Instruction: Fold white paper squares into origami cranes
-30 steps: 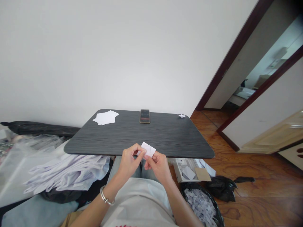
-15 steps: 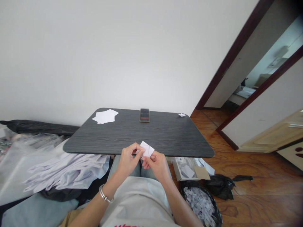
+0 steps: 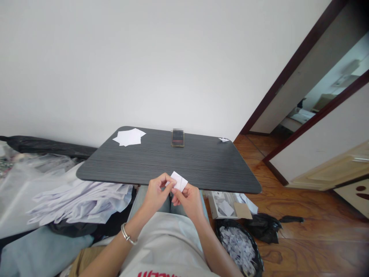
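Observation:
Between my two hands is a small folded piece of white paper [image 3: 180,181], with a crease line across its face. My left hand [image 3: 157,191] pinches its left edge between thumb and fingers. On the lower right side, my right hand [image 3: 188,198] grips it, thumb in front and fingers behind. Both hands are just over the near edge of the dark table [image 3: 150,161]. A pile of white paper sheets [image 3: 129,137] lies at the table's far left. At the far right corner sits a small folded paper shape [image 3: 223,140].
A small dark blurred object [image 3: 178,138] stands at the table's back middle, near the wall. Down to the right are an open box [image 3: 215,206], a black-lined bin [image 3: 239,246] of paper pieces and a black bag [image 3: 265,227]. White cloth [image 3: 83,204] is heaped at left.
The view has tilted slightly. Both hands keep hold of the folded paper in nearly the same place, and my right thumb has shifted slightly up toward the left fingertips.

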A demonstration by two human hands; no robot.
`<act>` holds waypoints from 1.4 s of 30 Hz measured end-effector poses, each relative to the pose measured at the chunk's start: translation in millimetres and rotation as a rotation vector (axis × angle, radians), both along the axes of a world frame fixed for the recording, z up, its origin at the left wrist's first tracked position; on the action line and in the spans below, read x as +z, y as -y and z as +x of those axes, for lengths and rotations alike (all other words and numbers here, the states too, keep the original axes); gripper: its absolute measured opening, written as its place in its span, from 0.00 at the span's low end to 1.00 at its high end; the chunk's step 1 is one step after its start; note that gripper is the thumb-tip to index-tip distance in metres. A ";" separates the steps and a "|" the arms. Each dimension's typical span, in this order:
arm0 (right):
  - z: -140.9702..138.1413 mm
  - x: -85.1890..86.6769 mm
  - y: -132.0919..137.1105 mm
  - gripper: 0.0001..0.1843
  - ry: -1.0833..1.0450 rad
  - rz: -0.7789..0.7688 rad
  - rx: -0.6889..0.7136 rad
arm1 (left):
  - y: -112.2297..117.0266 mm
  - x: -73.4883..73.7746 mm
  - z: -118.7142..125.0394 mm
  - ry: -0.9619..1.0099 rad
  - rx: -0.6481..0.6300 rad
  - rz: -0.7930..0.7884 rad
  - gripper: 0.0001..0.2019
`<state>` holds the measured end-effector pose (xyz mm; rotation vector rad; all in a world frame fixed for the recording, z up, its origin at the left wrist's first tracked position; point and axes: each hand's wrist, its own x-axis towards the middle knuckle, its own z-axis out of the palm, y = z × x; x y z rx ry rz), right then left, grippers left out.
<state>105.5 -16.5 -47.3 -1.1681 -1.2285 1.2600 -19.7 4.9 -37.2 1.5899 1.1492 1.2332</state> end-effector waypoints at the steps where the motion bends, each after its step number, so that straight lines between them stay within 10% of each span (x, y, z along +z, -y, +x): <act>1: -0.1 0.7 0.1 0.09 0.000 0.008 -0.003 | -0.3 1.0 0.3 0.003 -0.003 0.000 0.08; 21: 4.0 1.7 7.2 0.13 -0.168 0.103 0.019 | 0.6 18.6 -5.6 0.081 -0.179 -0.037 0.08; 42: 4.8 7.4 12.8 0.13 0.048 0.179 0.038 | 12.5 27.0 2.4 0.071 -0.038 0.036 0.07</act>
